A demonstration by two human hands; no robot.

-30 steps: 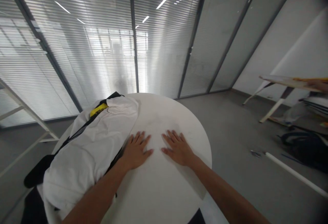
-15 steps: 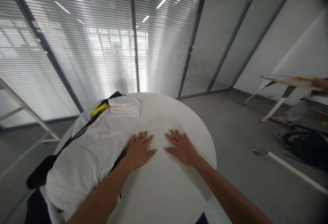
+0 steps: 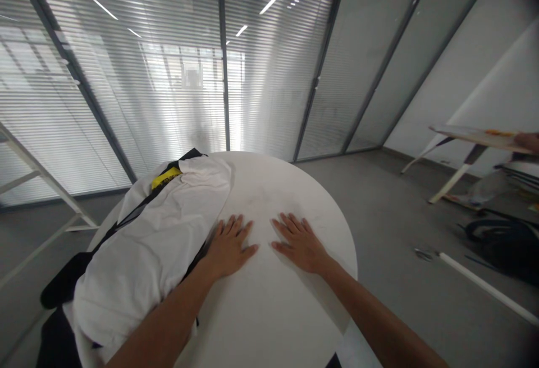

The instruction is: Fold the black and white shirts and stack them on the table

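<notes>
Both hands flat on round white table, white garment beside the left one.
Left hand [image 3: 229, 247] palm down, fingers spread apart, gripping nothing; its wrist side sits just beside the edge of the white garment [image 3: 160, 233], can't tell if it touches. Right hand [image 3: 300, 243] also palm down, fingers splayed, empty, near the left hand with bare tabletop between them. Round white table [image 3: 273, 312] carries both. The garment lies crumpled over the table's left half, draped off the near-left rim. A yellow tag [image 3: 166, 178] and black fabric [image 3: 63, 286] show at its edges. Behind stands a glass wall with blinds [image 3: 269, 76]. Far right: second table [image 3: 471, 135] with another person's hand [image 3: 528, 142] on it, a black bag [image 3: 505, 244] and a white tube [image 3: 484, 286] on the floor.
</notes>
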